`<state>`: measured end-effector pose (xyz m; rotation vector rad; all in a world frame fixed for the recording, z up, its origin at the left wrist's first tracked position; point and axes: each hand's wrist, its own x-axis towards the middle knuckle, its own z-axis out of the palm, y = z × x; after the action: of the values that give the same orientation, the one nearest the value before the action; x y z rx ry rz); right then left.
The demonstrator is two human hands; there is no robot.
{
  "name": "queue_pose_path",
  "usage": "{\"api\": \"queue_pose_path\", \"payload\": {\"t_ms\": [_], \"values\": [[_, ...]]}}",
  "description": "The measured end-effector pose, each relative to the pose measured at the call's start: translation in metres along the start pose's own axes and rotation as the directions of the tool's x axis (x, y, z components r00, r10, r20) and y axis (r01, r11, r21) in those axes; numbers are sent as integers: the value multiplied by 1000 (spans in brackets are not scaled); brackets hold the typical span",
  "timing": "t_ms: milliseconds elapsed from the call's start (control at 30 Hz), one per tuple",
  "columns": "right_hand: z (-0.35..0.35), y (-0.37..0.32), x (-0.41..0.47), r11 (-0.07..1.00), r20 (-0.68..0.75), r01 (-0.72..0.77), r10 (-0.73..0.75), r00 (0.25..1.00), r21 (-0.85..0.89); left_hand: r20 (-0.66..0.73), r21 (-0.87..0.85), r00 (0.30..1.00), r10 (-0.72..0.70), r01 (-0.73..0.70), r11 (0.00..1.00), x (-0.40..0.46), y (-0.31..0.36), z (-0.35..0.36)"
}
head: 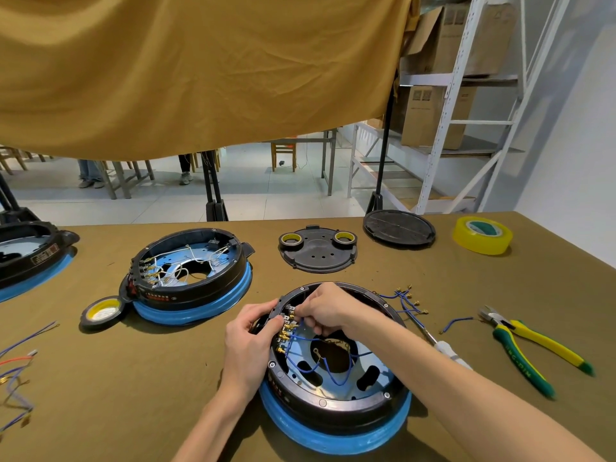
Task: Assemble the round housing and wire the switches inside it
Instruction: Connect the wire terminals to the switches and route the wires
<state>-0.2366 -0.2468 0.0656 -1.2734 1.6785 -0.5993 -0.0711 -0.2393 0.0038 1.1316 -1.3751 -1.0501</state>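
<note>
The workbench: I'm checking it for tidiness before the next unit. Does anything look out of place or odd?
Nothing looks damaged or spilled. Loose blue wires lie scattered right of the round housing, and two tape rolls sit on a spare cover plate. Both hands, left hand and right hand, work at the switch terminals.

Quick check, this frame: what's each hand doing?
Left hand: grips the rim of the round housing at the switch block.
Right hand: fingers curled, pinching a blue wire at the terminals.
</note>
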Motion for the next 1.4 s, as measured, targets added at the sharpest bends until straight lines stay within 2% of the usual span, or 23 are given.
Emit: {"api": "queue_pose_path", "payload": {"t_ms": [200, 567, 667, 967, 1200, 1400], "values": [[-8, -7, 0, 1000, 61, -29, 29, 998, -3, -1, -3, 1000, 2, -2, 1000, -1, 1, 0], [-4, 0, -4, 1000, 38, -18, 17, 999, 10, 4, 4, 1000, 11, -11, 1000, -4, 0, 1], [-9, 1, -7, 997, 91, -45, 40, 995, 56, 19, 17, 1000, 18, -19, 1000, -6, 0, 3], [-7, 8, -13, 998, 18, -24, 23, 1000, 56, 44, 10, 999, 20, -21, 1000, -11, 1, 5], [-15, 19, -18, 977, 125, -65, 40, 991, 205, 114, -29, 993, 17, -14, 999, -13, 2, 9], [-18, 23, -23, 992, 108, -4, -10, 994, 126, 95, -72, 995, 21, -14, 997, -15, -1, 11]]}}
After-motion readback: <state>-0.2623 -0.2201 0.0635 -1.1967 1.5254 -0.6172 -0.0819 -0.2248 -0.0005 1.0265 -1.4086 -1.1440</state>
